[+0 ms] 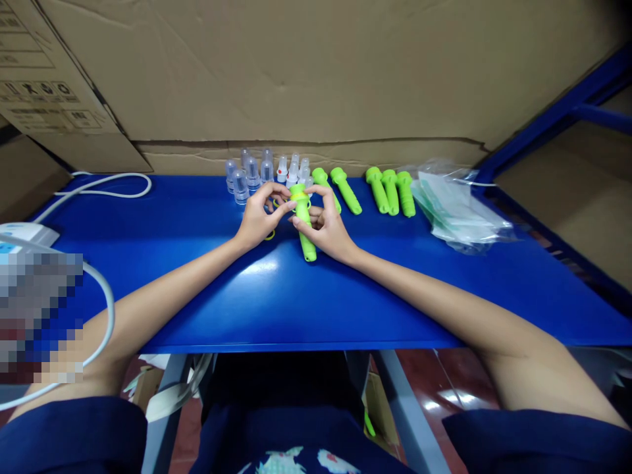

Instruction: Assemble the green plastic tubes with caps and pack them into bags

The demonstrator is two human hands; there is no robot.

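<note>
Both hands meet over the middle of a blue table. My right hand is wrapped round a bright green plastic tube, holding it upright and slightly tilted, its lower end near the table. My left hand pinches at the tube's top end with thumb and fingers. A thin yellow ring lies on the table under my left hand.
Several clear caps and small white-tipped pieces stand at the back. Green tubes lie in a row to the right, beside a pile of clear plastic bags. A white cable and a device sit at left. Cardboard walls the back.
</note>
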